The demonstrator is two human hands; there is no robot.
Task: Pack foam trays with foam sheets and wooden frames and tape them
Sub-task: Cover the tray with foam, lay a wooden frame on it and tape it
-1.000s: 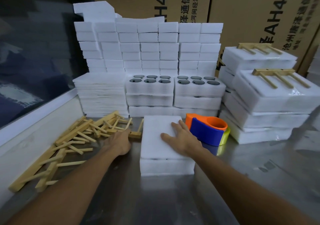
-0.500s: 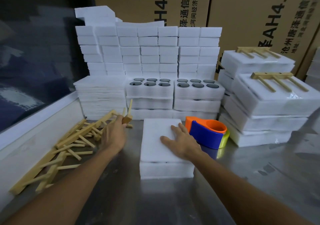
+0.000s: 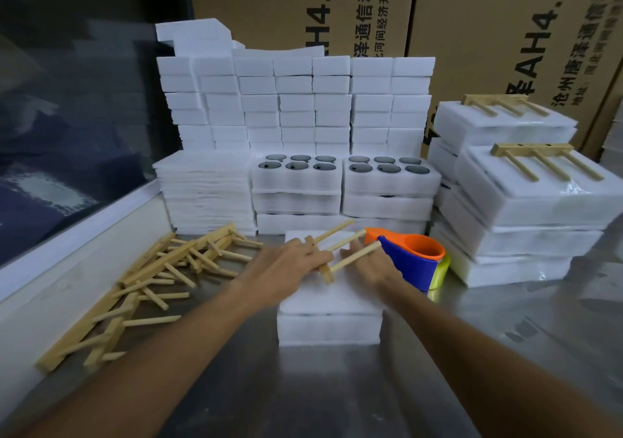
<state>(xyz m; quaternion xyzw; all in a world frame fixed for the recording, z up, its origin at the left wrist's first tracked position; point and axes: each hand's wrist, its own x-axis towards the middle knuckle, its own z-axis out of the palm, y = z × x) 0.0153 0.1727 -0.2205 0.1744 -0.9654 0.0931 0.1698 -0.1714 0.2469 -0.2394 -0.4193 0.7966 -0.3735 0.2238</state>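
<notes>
A: What has the left hand [image 3: 290, 265] got?

B: A wooden frame [image 3: 340, 252], a short crossbar with three pegs. The fingers are curled round the crossbar end, and the pegs stick out past the knuckles, away from the person and to the right.

A: And where is it?

B: Over the foam tray [image 3: 328, 316], which lies straight under both hands with a white foam sheet covering its top. Whether the frame touches the sheet, I cannot tell.

A: The right hand [image 3: 371, 262]?

B: Flat on that sheet, fingers straight and relaxed, gripping nothing. The nearest peg crosses just above its fingers.

A: What lies beyond it?

B: Just right of the right hand stands a tape dispenser [image 3: 413, 262], blue and orange, with a yellow-green roll at its far side. Left of the left hand lies the loose pile of wooden frames [image 3: 151, 279] on the steel table [image 3: 337, 393]. Past the fingertips stand two stacks of holed foam trays [image 3: 344, 181], side by side. Farther right, well apart from the hands, are taped packs [image 3: 526, 211], with a frame on top of each stack.
</notes>
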